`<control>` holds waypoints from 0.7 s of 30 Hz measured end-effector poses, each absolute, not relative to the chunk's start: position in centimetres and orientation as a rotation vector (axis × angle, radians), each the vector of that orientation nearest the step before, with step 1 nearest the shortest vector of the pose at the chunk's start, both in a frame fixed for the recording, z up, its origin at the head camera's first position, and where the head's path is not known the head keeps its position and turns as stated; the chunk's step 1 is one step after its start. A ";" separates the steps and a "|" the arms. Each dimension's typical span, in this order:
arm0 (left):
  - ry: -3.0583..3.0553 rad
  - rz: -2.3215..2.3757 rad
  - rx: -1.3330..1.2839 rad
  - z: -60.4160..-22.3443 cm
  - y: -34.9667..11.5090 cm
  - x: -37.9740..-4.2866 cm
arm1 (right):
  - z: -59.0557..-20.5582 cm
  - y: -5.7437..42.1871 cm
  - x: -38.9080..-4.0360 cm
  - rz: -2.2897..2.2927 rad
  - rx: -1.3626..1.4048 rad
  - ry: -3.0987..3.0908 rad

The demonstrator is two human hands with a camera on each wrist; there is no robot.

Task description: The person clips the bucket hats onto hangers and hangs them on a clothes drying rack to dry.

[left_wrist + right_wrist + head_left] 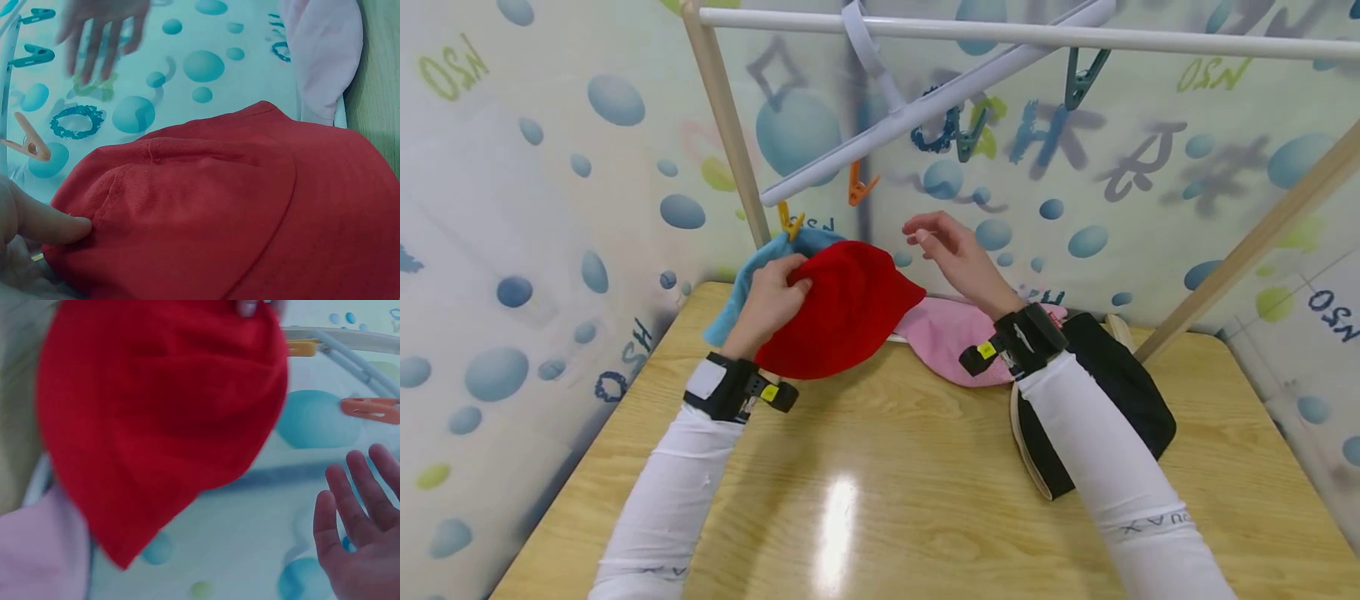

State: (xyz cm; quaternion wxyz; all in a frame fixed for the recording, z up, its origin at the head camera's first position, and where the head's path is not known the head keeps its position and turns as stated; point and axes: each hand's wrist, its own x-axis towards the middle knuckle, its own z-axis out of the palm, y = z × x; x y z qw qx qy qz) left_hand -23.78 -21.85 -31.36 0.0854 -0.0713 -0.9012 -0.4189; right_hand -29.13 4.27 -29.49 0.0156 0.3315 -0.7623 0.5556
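My left hand (771,304) pinches the edge of a red brimmed fabric hat (850,321) between thumb and fingers, holding it above the table. Behind it a light blue fabric piece (741,292), perhaps another hat, hangs from a yellow clip (790,223) at the low end of a white hanger (880,135). To the right of the red hat, my right hand (958,254) is raised and holds nothing; its fingers look spread and loosely bent in the right wrist view. An orange clip (372,410) on the hanger is near its fingertips.
The tilted hanger hooks over a white rail (1187,43) between wooden posts (726,117). Two green clips (1081,79) hang on its higher side. On the wooden table (910,467) lie a pink fabric piece (936,333) and a black fabric item (1123,396) with pale edging, beneath my right forearm.
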 end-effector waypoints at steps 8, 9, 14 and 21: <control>-2.665 -1.220 -0.233 -31.5 -21.5 -24.1 | -24.2 1.9 -29.3 1.615 1.120 -2.386; -2.665 -1.218 -0.232 -31.5 -21.5 -24.1 | -23.8 1.7 -29.4 1.607 1.138 -2.378; -2.667 -1.232 -0.221 -31.4 -21.3 -24.1 | -23.0 0.8 -29.4 1.593 1.156 -2.310; -2.638 -1.267 -0.225 -31.5 -21.3 -23.9 | -22.9 0.2 -29.2 1.467 1.104 -2.299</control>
